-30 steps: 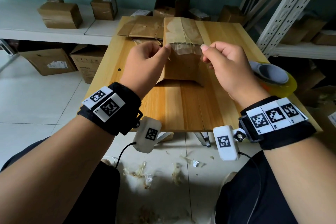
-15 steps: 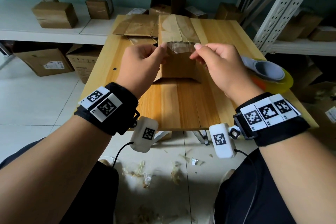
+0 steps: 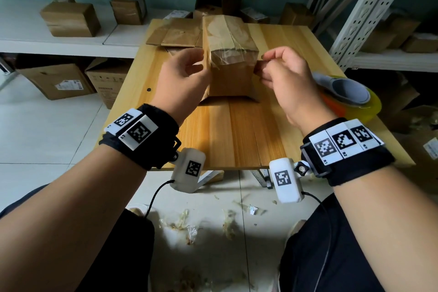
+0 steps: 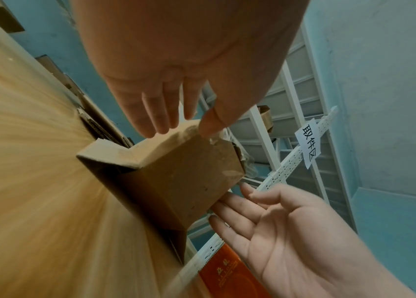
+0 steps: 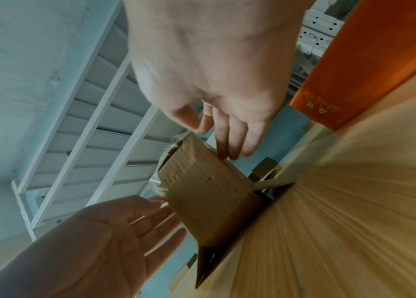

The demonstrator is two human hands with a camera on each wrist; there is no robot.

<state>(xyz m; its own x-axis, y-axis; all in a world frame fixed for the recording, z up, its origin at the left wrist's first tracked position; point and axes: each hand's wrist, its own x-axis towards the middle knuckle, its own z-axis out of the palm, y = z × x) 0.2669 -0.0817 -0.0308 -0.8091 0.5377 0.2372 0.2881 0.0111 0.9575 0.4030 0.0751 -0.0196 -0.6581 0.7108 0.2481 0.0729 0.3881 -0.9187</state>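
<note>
A brown cardboard box (image 3: 231,73) stands on the wooden table (image 3: 237,137), clear tape across its top and over its near upper edge, its bottom flaps splayed out. My left hand (image 3: 184,78) is at its left side; in the left wrist view its straight fingers (image 4: 160,121) touch the box (image 4: 189,177) near the top edge, with the thumb at the taped corner. My right hand (image 3: 279,73) is at the right side, and in the right wrist view its fingers (image 5: 227,145) lie straight against the box (image 5: 206,191). Neither hand grips anything.
A yellow tape roll (image 3: 350,99) with an orange core lies at the table's right edge. Flattened cardboard (image 3: 180,33) lies behind the box. Small boxes (image 3: 71,19) sit on the white shelf at left, a metal rack (image 3: 367,12) stands at right, and tape scraps (image 3: 189,225) litter the floor.
Both hands left the taped near top edge, where their fingertips were close together, and moved apart to the left and right sides of the box. The box stayed put.
</note>
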